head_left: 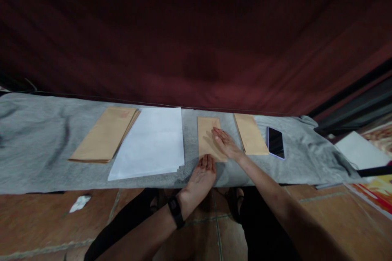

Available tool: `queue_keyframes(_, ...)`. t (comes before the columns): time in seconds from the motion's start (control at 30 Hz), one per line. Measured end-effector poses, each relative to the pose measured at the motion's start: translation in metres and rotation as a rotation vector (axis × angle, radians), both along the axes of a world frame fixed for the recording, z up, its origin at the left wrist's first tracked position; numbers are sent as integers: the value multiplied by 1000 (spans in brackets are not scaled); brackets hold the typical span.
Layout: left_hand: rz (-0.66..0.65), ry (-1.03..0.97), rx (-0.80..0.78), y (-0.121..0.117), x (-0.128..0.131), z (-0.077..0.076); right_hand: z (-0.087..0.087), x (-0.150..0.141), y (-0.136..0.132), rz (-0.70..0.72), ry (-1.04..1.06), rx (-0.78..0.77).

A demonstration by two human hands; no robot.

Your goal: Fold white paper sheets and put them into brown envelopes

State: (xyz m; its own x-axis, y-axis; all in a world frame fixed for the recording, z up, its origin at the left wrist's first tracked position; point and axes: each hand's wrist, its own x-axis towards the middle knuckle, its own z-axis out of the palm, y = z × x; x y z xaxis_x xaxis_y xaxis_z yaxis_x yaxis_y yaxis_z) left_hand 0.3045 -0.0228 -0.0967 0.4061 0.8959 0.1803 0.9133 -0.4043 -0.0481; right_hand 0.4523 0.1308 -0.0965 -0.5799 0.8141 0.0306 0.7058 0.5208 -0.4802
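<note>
A brown paper envelope point(204, 136) lies flat on the grey cloth in front of me. My right hand point(225, 142) rests on its right side with the fingers stretched out. At its near edge, my left hand point(204, 171) lies with extended fingertips on the paper; a dark band is on that wrist. To the left is a stack of white paper sheets point(150, 142), and beyond it a pile of brown envelopes point(104, 134) overlaps its edge. Another brown envelope or small pile point(251, 134) lies to the right of my hands.
A phone point(276, 142) with a dark screen lies right of the envelopes. The grey cloth point(39, 142) covers a long, narrow surface before a dark red fabric wall point(196, 57). On the tiled floor is a crumpled white scrap point(80, 203). A white flat object point(361, 150) is at far right.
</note>
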Motion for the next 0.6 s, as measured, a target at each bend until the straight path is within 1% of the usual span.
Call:
queue_keyframes(0.07,6,-60,-25,0,-1,-2,-4,-7,17,-57,-79,110)
queue_keyframes(0.13,8,-93,-36,0,-2,-2,-7,-14,29,-109,-114,163)
queue_keyframes(0.2,2,-84,-33,-1,-2,-1,-10,-18,34,-139,-128,194)
queue_keyframes(0.27,-8,-61,-35,0,-2,1,-13,-19,33,-150,-141,225)
queue_keyframes(0.33,-13,-53,-46,1,-3,4,-16,-17,26,-135,-148,242)
queue_keyframes(0.4,-11,-47,-67,2,-3,7,-17,-12,14,-87,-144,223)
queue_keyframes(0.5,15,-28,-105,4,-4,15,-15,1,-9,8,-132,165)
queue_keyframes(0.6,40,-57,-128,3,-5,22,-9,14,-36,96,-119,103)
